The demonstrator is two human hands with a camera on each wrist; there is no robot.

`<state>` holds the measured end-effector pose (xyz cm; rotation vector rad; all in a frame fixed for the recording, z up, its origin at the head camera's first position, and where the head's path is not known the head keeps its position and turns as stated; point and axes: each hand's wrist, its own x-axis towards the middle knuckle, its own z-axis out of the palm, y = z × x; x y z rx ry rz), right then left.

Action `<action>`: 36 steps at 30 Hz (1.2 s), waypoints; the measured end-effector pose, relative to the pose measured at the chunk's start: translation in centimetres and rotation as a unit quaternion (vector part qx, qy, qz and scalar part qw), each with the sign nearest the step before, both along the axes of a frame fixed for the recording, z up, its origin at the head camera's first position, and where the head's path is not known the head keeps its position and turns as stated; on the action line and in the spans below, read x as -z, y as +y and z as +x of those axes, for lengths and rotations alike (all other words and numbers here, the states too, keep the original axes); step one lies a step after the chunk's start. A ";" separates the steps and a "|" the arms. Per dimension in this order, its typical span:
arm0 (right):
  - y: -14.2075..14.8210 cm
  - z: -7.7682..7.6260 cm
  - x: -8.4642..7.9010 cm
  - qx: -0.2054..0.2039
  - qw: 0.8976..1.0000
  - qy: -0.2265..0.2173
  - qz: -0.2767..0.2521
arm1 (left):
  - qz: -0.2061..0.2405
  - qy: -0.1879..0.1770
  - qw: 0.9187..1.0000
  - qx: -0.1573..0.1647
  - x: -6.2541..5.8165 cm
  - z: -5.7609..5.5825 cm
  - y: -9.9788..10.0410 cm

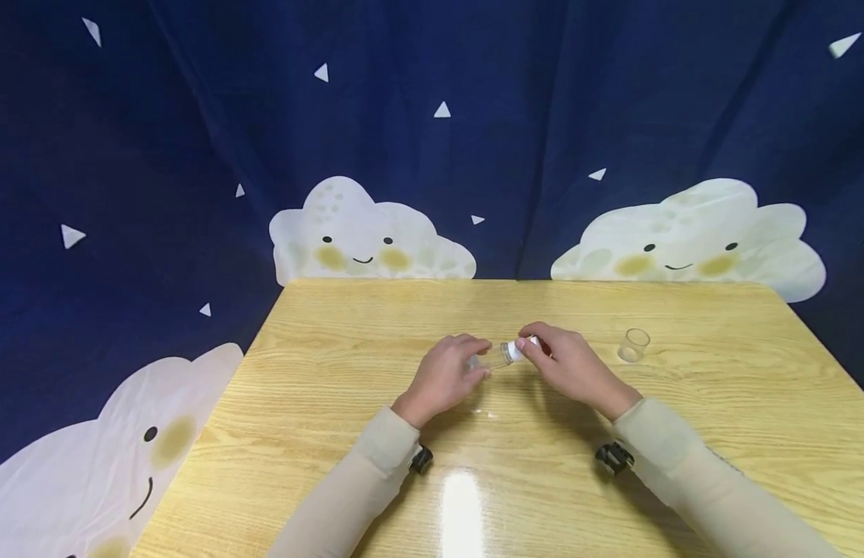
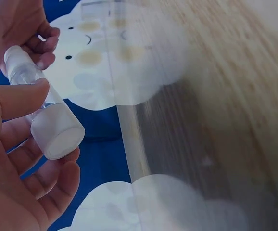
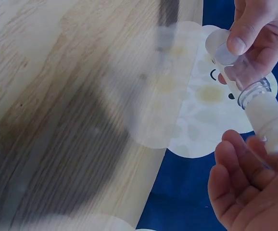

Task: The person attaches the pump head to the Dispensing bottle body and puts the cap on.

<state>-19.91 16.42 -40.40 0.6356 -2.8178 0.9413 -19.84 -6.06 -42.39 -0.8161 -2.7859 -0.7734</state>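
Over the middle of the table, a small clear bottle [image 1: 497,358] with a white pump top [image 1: 515,351] lies tilted between both hands. My left hand [image 1: 442,376] grips the bottle's clear body, thumb on one side and fingers round the other. In the left wrist view, the base of the bottle [image 2: 57,132] faces the camera. With thumb and fingertips my right hand [image 1: 574,364] pinches the white top. The right wrist view shows the pump top [image 3: 266,118] above a ridged clear neck, with the right fingers [image 3: 230,163] curled close by its end.
To the right of the right hand stands a short clear cylinder [image 1: 634,346], like a cap, on the wooden table [image 1: 320,403]. Behind the table's far edge hangs a dark blue curtain [image 1: 404,155] printed with smiling clouds and white triangles.
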 end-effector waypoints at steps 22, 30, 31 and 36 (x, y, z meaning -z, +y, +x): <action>1.4 0.1 0.5 -0.052 0.989 0.136 -0.020 | -0.002 -0.002 1.000 0.001 -0.1 -0.1 0.3; 1.5 0.1 0.4 -0.044 0.993 0.111 -0.010 | -0.004 -0.004 1.000 -0.002 -0.1 -0.2 0.5; 1.5 0.2 0.4 -0.044 0.993 0.109 -0.009 | -0.005 -0.006 1.000 -0.003 -0.1 -0.2 0.5; 1.6 0.1 0.3 -0.035 0.995 0.095 -0.003 | -0.006 -0.003 1.000 -0.010 -0.1 -0.2 0.5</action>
